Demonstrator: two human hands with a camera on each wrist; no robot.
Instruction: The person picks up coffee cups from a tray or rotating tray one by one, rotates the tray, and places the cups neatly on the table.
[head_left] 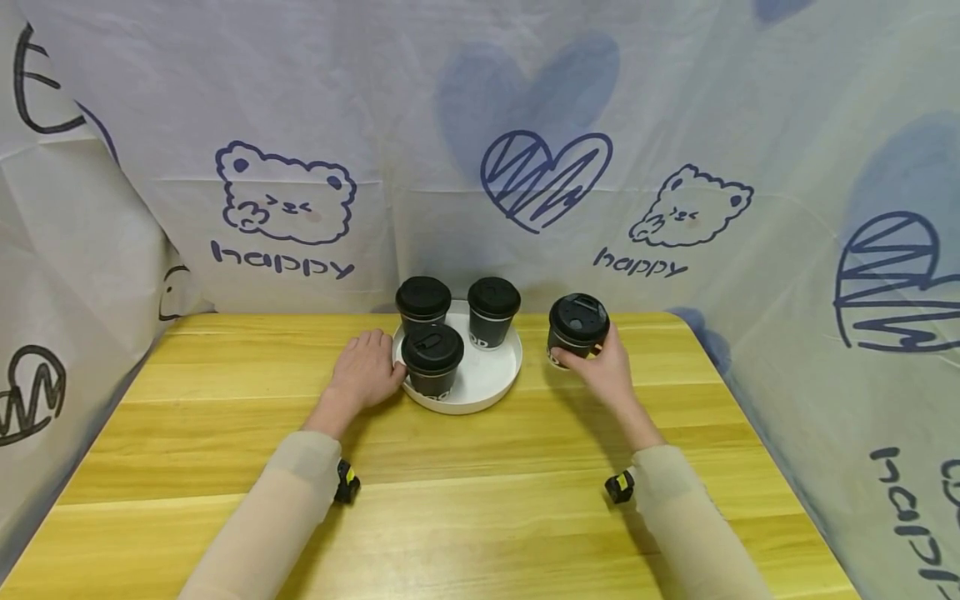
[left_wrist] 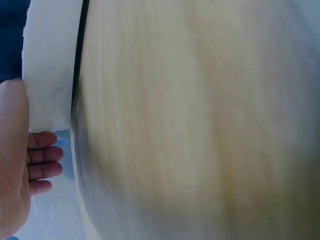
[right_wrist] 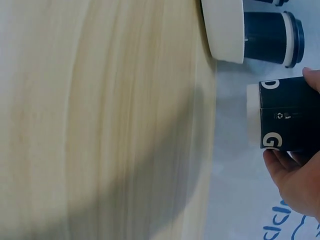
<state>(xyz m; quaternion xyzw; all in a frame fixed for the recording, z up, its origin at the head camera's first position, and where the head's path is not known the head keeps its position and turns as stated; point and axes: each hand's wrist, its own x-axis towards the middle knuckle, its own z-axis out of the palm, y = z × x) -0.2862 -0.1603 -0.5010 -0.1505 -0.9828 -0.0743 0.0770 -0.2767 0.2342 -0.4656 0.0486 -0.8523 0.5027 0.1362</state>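
My right hand grips a black paper cup with a black lid, thumb on one side and fingers round the other. In the right wrist view the held cup shows white letters and a pale base, raised off the table. A round white tray holds three similar lidded cups: one back left, one back right, one in front. My left hand lies at the tray's left side, thumb at the rim. Its fingers look straight in the left wrist view.
The light wooden table carries the tray near its back edge. A white cloth with blue hearts and bears hangs close behind it, and more cloth hangs on both sides. A small black wrist device sits below each sleeve cuff.
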